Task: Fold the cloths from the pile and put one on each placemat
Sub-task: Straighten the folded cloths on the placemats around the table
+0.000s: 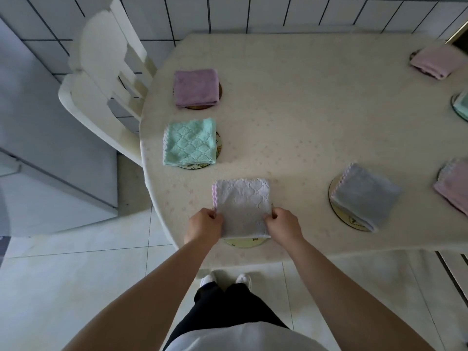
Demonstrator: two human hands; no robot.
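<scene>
white folded cloth (241, 206) lies on the near-edge placemat (244, 242) (only its rim shows), left hand (203, 225) and right hand (285, 224) pinching its near side edges with curled fingers; beyond it to the left, teal cloth (190, 142), then purple cloth (197, 87).

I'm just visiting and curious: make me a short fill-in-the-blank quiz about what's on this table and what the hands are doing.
1. Both hands, left hand and right hand, grip the ____ cloth.
2. The mint green cloth lies between that one and the ____ cloth.
3. Left of the table stands a white ____.

Missing words: white; purple; chair
</scene>
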